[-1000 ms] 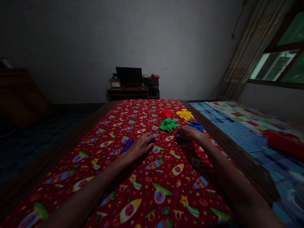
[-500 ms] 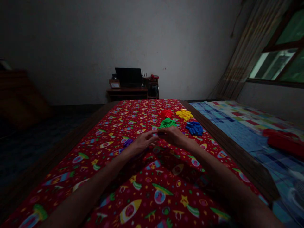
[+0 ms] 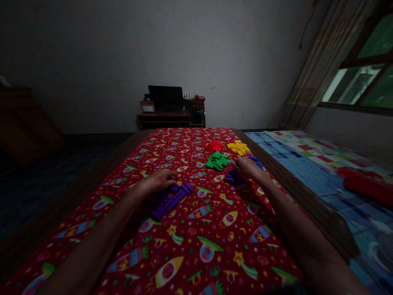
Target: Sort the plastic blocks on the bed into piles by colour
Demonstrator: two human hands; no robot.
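Purple plastic stick-like pieces point(image 3: 172, 202) lie grouped, some end to end, on the left of the red patterned cloth. My left hand point(image 3: 160, 179) is just beyond them, palm down, its fingers loosely bent and apart with nothing visible in them. On the right, my right hand point(image 3: 248, 166) hovers between a small purple heap point(image 3: 232, 178) and a pile of blue pieces point(image 3: 257, 162), partly covering both. Its fingers are drawn together; whatever is between them is hidden. Beside it lie green pieces point(image 3: 217, 161).
Red pieces point(image 3: 215, 146) and yellow pieces point(image 3: 238, 148) sit farther back on the cloth point(image 3: 196, 262). A brown table edge runs along both sides. To the right is a bed with checked covers point(image 3: 307, 176) and a red bag point(image 3: 368, 186). A desk with a monitor point(image 3: 166, 98) stands by the wall.
My hands, close together over the cloth's middle before, have parted. The left drew back leftward and the right moved right to the heaps. The purple pieces under them are now uncovered.
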